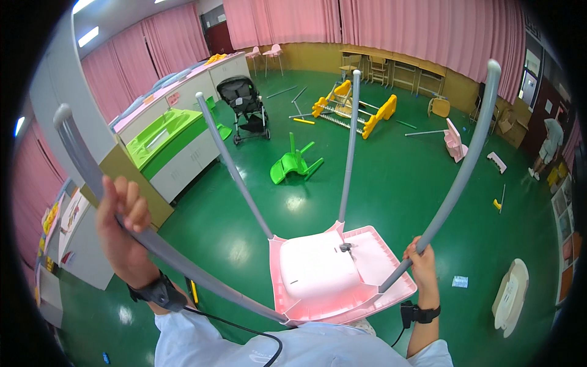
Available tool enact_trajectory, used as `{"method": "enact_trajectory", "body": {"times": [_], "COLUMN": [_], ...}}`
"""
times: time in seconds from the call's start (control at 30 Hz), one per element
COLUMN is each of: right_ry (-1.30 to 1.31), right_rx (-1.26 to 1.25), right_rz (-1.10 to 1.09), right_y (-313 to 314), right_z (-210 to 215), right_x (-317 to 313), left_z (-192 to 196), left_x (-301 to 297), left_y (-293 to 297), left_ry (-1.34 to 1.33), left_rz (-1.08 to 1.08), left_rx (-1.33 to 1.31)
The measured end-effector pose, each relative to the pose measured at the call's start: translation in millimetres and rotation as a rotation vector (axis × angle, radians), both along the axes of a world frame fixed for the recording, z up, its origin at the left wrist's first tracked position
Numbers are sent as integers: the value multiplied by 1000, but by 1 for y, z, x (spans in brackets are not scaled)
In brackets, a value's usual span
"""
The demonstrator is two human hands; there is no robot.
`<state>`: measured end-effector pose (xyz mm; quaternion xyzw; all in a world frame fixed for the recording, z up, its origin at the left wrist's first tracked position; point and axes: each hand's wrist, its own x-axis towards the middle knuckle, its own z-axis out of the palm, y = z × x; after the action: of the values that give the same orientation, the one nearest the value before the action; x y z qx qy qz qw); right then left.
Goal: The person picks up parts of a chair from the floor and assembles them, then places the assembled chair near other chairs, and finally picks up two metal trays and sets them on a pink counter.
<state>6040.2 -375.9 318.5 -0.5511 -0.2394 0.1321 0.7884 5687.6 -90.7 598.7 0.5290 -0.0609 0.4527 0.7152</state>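
Left hand (pixel 124 229) and right hand (pixel 422 257) each clench a grey leg of an upturned pink plastic chair (pixel 333 278), frame centre.

Glossy green floor (pixel 391 183), pink curtains (pixel 403 27)

Toppled green chair (pixel 295 162), black stroller (pixel 247 107), perhaps a yellow frame (pixel 354 110)
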Motion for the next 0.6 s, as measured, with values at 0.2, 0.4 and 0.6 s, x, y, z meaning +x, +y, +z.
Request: {"method": "enact_trajectory", "body": {"times": [0.2, 0.4, 0.6], "right_ry": [-61, 116, 65], "right_rx": [-48, 30, 97], "right_rz": [0, 72, 73], "right_y": [67, 106, 201], "right_z": [55, 9, -1], "right_x": [141, 271, 396], "left_z": [38, 17, 36], "left_x": [134, 241, 345], "left_y": [74, 55, 82], "left_ry": [16, 40, 114], "left_rz": [-82, 17, -176], "left_rx": [-102, 96, 337]}}
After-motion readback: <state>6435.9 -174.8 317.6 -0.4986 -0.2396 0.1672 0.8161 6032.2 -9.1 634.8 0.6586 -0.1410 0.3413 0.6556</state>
